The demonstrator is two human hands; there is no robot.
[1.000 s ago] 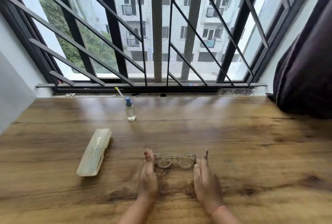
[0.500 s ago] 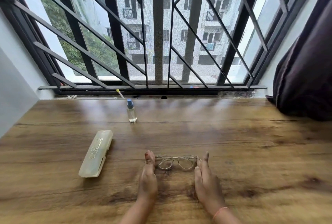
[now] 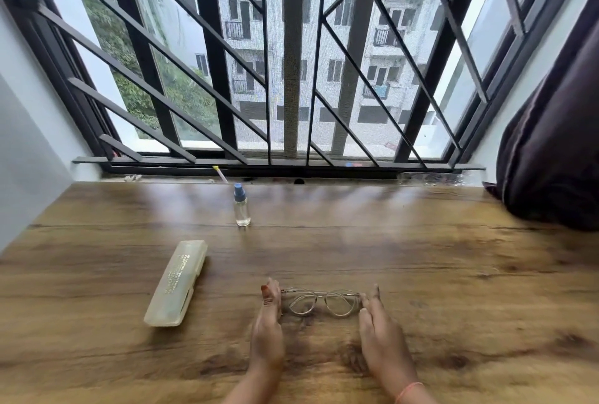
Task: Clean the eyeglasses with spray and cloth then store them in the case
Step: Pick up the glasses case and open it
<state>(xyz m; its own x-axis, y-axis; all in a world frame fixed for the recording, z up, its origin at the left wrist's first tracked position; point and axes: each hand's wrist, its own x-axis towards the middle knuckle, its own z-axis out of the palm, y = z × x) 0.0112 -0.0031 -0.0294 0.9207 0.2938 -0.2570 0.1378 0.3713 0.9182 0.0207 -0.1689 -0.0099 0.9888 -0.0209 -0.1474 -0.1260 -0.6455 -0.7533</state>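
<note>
On the wooden table, lower centre of frame, the eyeglasses lie long axis left-to-right between your left hand and right hand, equally near, fingers straight at the frame ends, gripping nothing.

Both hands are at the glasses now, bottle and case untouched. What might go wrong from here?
1. The left hand and right hand flank the thin-framed eyeglasses with straight fingers; pressing inward could bend the frame or drag the lenses across the table.
2. The slim spray bottle stands upright farther back; a hasty reach may tip it.
3. No cloth is in view, and the case lies closed, so wiping may stall.
</note>
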